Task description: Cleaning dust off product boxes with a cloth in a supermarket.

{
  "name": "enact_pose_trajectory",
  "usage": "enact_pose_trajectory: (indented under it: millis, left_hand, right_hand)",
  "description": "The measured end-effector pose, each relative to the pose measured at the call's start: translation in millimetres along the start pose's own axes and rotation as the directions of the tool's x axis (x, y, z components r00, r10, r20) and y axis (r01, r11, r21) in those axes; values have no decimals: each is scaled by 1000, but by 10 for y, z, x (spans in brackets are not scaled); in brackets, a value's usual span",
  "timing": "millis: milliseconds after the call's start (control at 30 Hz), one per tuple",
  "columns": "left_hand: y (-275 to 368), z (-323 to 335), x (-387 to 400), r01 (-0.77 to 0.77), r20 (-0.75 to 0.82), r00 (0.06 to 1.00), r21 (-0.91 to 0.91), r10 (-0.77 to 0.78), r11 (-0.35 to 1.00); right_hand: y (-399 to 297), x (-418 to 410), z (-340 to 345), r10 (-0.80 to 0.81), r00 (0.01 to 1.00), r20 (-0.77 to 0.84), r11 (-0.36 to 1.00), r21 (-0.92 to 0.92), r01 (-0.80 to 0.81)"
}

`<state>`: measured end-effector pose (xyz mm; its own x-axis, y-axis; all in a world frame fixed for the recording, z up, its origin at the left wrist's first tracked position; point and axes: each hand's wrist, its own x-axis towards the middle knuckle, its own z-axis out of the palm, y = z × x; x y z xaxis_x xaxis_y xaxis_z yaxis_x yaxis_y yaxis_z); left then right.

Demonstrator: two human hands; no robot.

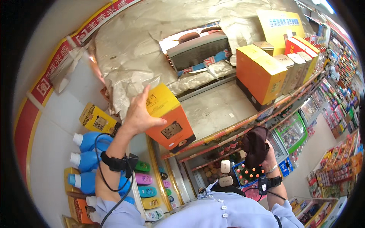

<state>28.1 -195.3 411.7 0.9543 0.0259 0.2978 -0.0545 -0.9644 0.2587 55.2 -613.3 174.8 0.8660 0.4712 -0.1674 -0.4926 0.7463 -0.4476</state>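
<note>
My left hand (pixel 139 115) is on an orange and yellow carton (pixel 168 122) at the left end of the top shelf board (pixel 219 104). Its thumb lies across the carton's front upper edge and the fingers reach along the far side. The carton stands upright near the shelf's front lip. A crumpled dark brown cloth (pixel 255 146) is bunched in my right hand (pixel 271 158), held out in front of the lower shelves. Further right along the board stands a second orange and yellow carton (pixel 259 75), with paler boxes (pixel 285 64) beside it.
Crumpled gold-coloured sheeting (pixel 128 51) lines the wall behind, torn around an opening. Blue bottles (pixel 88 158) with white caps and a yellow box (pixel 99 118) stand left. Colourful bottles (pixel 146 191) fill a nearby shelf. A blue crate (pixel 236 176) holds orange-capped bottles. A green-framed freezer (pixel 296 132) is further right.
</note>
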Motion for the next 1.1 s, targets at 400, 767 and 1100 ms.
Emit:
enact_pose_trajectory:
  millis: [400, 767, 1100]
  left_hand:
    - [-305, 254, -455, 84, -51, 995, 47, -82, 995]
    - [-667, 392, -572, 0, -242, 969, -163, -40, 987]
    - [-979, 777, -645, 20, -116, 990, -470, -84, 883]
  right_hand:
    - [118, 660, 1272, 53, 973, 226, 958, -287, 14]
    - [254, 1037, 3098, -151, 818, 555, 586, -616, 526]
    - [1568, 1273, 3268, 264, 497, 827, -557, -290, 778]
